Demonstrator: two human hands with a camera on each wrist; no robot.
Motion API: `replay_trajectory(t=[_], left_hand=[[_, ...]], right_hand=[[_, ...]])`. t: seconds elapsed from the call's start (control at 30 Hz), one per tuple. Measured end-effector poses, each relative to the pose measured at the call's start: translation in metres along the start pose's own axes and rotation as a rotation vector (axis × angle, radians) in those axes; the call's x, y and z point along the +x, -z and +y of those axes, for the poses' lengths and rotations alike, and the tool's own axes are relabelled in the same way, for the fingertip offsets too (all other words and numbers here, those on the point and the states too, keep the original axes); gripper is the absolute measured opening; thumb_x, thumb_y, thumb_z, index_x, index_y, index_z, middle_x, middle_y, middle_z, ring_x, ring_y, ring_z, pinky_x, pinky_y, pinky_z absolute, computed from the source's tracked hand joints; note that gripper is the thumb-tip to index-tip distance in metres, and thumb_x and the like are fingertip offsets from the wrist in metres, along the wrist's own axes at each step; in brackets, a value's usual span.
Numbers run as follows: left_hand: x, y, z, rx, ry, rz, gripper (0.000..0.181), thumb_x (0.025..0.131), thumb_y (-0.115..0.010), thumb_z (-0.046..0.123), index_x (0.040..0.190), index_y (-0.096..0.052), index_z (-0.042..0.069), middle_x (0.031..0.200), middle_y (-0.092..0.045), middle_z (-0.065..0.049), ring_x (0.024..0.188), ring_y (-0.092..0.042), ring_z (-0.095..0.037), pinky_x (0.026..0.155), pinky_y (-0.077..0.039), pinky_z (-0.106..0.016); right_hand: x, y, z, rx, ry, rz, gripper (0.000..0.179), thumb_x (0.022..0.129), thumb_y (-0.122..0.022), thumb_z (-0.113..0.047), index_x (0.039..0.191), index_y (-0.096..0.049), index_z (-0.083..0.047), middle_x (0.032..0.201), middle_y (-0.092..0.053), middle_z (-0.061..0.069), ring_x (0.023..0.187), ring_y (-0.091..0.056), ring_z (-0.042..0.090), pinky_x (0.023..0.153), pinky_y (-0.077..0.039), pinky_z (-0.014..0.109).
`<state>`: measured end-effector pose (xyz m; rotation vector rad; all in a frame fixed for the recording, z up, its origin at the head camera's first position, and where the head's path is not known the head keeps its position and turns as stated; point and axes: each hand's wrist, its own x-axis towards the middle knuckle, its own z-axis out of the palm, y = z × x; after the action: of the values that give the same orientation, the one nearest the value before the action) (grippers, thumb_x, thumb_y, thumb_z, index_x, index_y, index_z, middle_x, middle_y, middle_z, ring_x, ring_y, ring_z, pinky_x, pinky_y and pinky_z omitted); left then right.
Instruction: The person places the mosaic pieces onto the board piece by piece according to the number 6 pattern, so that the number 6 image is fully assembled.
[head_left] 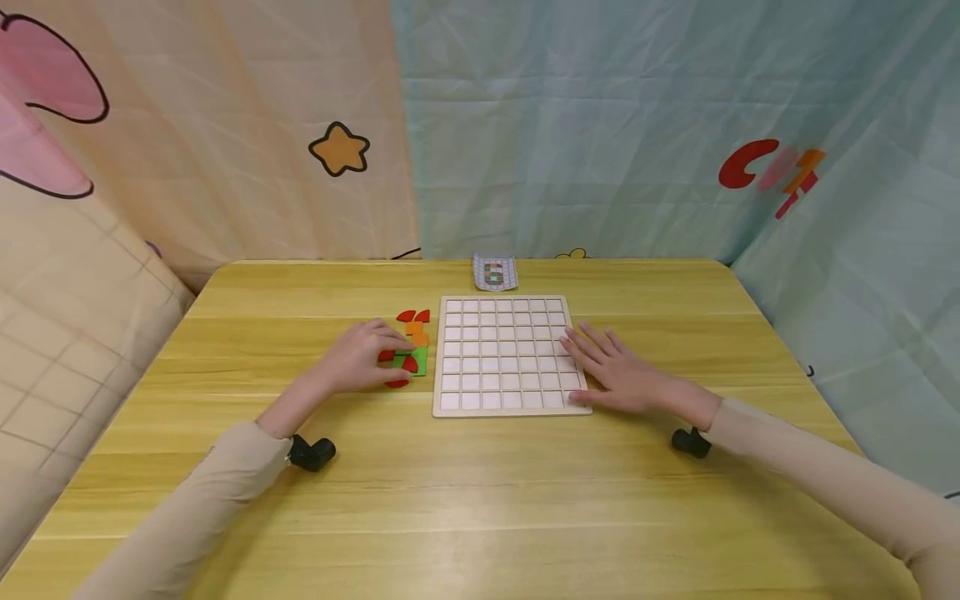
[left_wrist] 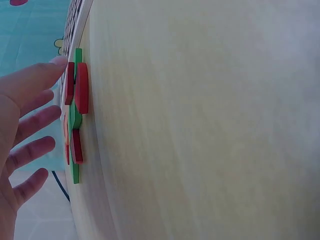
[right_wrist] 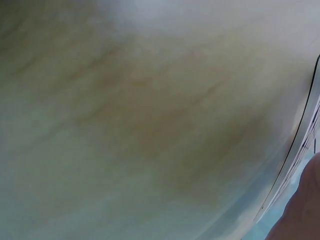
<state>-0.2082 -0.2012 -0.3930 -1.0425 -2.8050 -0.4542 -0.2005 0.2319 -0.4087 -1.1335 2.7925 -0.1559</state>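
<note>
My left hand [head_left: 363,357] is over a small cluster of coloured pieces left of a pale square grid board [head_left: 512,357]. In the left wrist view, the fingers of that hand [left_wrist: 32,107] are spread and loosely bent, with nothing gripped; the thumb tip is close to a red piece [left_wrist: 83,89]. The cluster has green pieces [head_left: 421,358], orange pieces [head_left: 416,328] and red rounded pieces [head_left: 410,364], some partly hidden by the fingers. My right hand [head_left: 618,377] lies flat with spread fingers at the board's right edge. Only a blurred part of it [right_wrist: 300,212] shows in the right wrist view.
A small card [head_left: 495,273] with a coloured grid pattern stands or lies behind the board, near the far edge of the wooden table [head_left: 480,500]. Printed curtains [head_left: 555,133] hang behind the table. Black devices [head_left: 312,452] are at both wrists.
</note>
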Motion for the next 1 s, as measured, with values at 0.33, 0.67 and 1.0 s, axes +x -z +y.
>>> replay_trajectory(t=[0.33,0.67,1.0], left_hand=[[0.0033,-0.0053,-0.0073,-0.025,0.03,-0.027,0.039,0.078,-0.079,0.036,0.108,-0.074,0.012,0.106,-0.072,-0.006,0.1,-0.059,-0.024,0.084,-0.049,-0.041],[0.0028,-0.0059,-0.0072,-0.044,0.046,-0.042,0.031,0.079,-0.079,0.032,0.102,-0.077,0.013,0.103,-0.07,-0.003,0.098,-0.059,-0.022,0.082,-0.05,-0.039],[0.002,-0.0082,-0.0075,-0.037,0.034,-0.011,0.027,0.078,-0.079,0.034,0.096,-0.077,0.015,0.1,-0.071,-0.001,0.096,-0.059,-0.02,0.079,-0.05,-0.037]], right_hand=[[-0.0025,-0.0014,0.0005,-0.005,-0.009,-0.025,0.081,0.095,-0.048,-0.053,0.155,-0.014,-0.009,0.162,-0.007,0.015,0.149,-0.002,0.037,0.114,-0.005,0.063],[-0.0041,-0.003,0.0034,0.004,0.001,-0.057,0.08,0.097,-0.047,-0.051,0.155,-0.013,-0.008,0.162,-0.009,0.013,0.15,-0.005,0.033,0.114,-0.002,0.063],[-0.0042,-0.0038,0.004,0.016,0.012,-0.101,0.081,0.098,-0.044,-0.051,0.155,-0.009,-0.006,0.163,-0.004,0.012,0.15,-0.004,0.03,0.117,-0.008,0.056]])
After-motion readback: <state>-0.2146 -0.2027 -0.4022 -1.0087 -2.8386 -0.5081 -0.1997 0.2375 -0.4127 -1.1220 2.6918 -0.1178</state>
